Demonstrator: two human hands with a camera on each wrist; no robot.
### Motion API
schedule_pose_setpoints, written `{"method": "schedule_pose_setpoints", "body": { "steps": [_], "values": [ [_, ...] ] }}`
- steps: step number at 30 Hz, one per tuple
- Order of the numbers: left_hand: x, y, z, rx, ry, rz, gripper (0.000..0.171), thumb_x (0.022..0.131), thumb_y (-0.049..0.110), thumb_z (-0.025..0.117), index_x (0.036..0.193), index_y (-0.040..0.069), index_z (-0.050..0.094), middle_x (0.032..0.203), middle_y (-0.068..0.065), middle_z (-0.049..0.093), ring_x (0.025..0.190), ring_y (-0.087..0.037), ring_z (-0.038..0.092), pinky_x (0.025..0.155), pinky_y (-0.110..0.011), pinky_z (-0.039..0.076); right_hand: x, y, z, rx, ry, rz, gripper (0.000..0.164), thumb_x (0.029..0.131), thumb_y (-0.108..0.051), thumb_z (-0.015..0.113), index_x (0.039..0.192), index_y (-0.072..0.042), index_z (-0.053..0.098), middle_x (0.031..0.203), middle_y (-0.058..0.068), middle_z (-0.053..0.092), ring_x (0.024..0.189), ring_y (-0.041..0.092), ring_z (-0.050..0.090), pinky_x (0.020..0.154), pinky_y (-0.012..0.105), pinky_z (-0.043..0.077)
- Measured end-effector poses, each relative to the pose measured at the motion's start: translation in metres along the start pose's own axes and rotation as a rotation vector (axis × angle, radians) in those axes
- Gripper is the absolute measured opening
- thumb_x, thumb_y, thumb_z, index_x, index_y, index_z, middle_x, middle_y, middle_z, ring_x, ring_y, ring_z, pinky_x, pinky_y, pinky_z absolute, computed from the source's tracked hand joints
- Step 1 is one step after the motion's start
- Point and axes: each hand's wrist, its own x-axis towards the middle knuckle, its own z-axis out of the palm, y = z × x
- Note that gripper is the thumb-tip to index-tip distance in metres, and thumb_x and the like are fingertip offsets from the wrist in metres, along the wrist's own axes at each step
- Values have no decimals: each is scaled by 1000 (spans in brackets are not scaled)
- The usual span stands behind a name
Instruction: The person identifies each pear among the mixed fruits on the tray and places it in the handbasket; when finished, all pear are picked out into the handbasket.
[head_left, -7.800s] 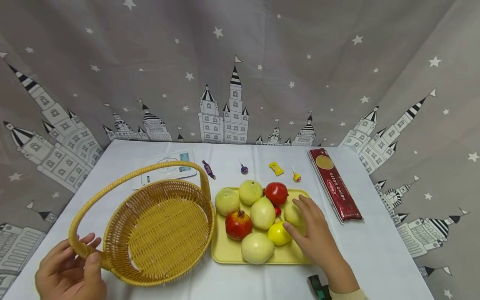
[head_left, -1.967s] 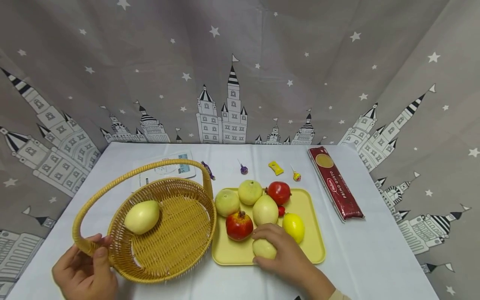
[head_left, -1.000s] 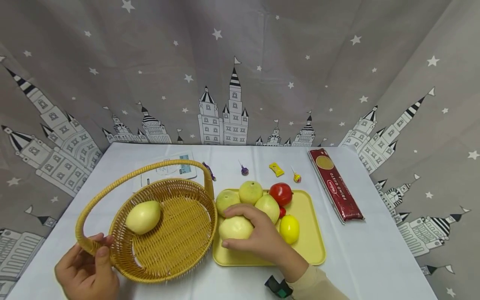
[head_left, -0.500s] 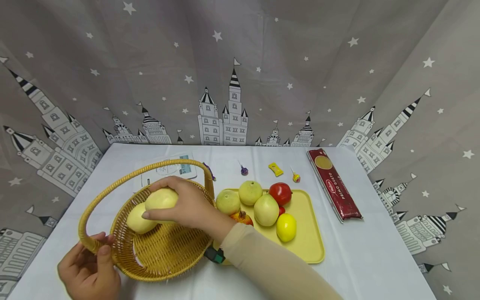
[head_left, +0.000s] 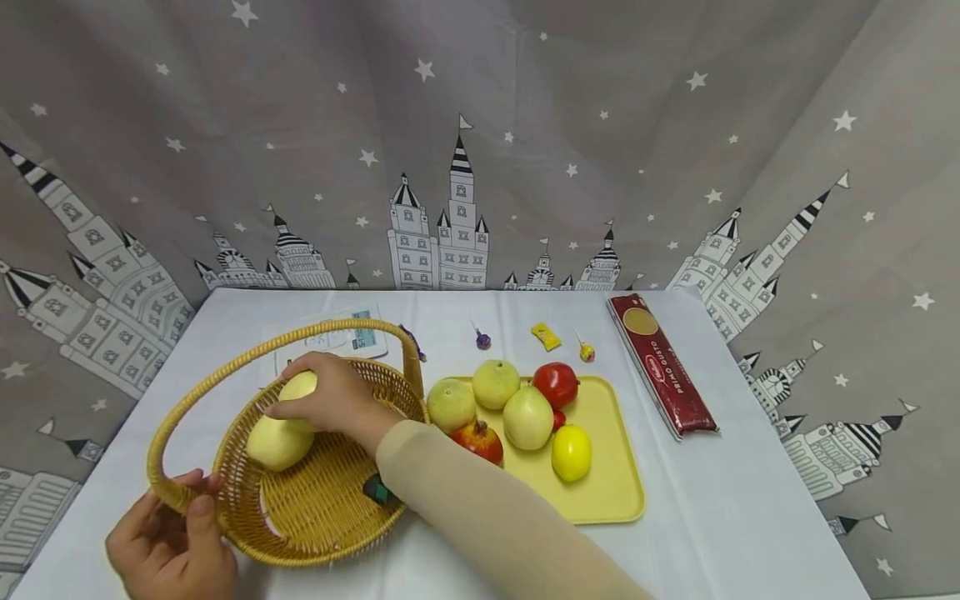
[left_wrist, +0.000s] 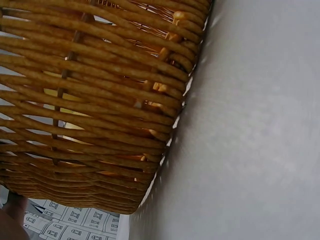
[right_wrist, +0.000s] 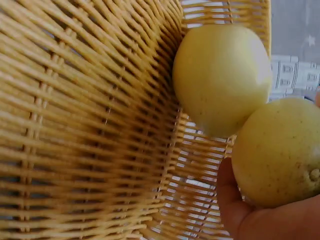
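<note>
My left hand holds the yellow wicker basket at the near-left foot of its arched handle, thumb in front and fingers behind. My right hand reaches in under the handle and grips a speckled pale yellow pear between thumb and fingers. Another pale yellow pear lies in the basket against its wall, right beside the held one. From the left wrist, the woven side of the basket fills much of the view.
Right of the basket, a yellow tray bears pale green fruits, a pomegranate, another red fruit and a lemon. Behind are a scale, a purple lollipop, a yellow candy, a yellow lollipop and a red packet.
One pear came to lie in the basket. My right hand then took another from the tray's front and carried it left into the basket. My left hand keeps holding the handle.
</note>
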Motion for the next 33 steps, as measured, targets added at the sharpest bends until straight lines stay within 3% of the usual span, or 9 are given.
{"method": "schedule_pose_setpoints", "body": {
  "steps": [3,5,10,16,20,27,29,33],
  "values": [
    [1,-3,0,-27,18,-1,38,96,-1,53,132,-3,41,117,-18,58,95,-16,63,86,-18,54,3,10,3,47,23,2,43,72,-33,85,108,-23,66,103,-15,57,83,2,54,63,16,51],
    [1,-3,1,-99,35,5,37,95,-4,54,130,-5,42,115,-21,58,95,-17,63,87,-19,54,3,18,3,30,38,22,42,72,-33,86,107,-22,66,106,-15,58,88,2,54,67,15,50],
    [-1,-11,-1,-82,40,5,38,95,-4,54,130,-5,41,115,-22,57,95,-17,63,87,-19,54,4,32,7,-49,21,86,43,73,-37,85,110,-21,68,111,-14,59,98,3,54,75,16,49],
    [0,-8,0,-16,22,1,38,96,-2,52,133,-3,40,117,-21,57,97,-17,63,88,-20,54,3,31,8,-47,-28,63,45,78,-37,80,117,-22,65,117,-13,58,102,5,54,80,18,50],
    [0,-11,-1,15,22,2,39,96,-2,52,133,-3,39,117,-19,57,96,-16,63,88,-19,54,2,23,3,-40,-23,47,46,80,-38,79,121,-24,63,121,-14,57,110,5,53,91,20,48],
    [1,-16,-2,-67,46,9,38,95,-4,54,130,-5,40,116,-22,57,95,-17,63,87,-18,54,-11,4,-25,23,-100,-49,45,83,-37,77,122,-24,60,122,-15,58,118,7,51,99,21,44],
    [1,-18,-2,-94,48,9,38,94,-5,54,130,-6,41,115,-22,57,95,-18,63,87,-19,55,-22,2,-37,28,-127,-81,44,84,-38,75,123,-26,60,122,-17,58,119,5,51,99,20,45],
    [0,-18,-3,-53,34,7,39,95,-3,53,132,-4,40,116,-22,57,96,-18,63,87,-20,55,-52,7,-67,44,-178,-200,45,85,-36,74,125,-23,59,122,-18,56,117,0,51,98,18,46]
  ]
}}
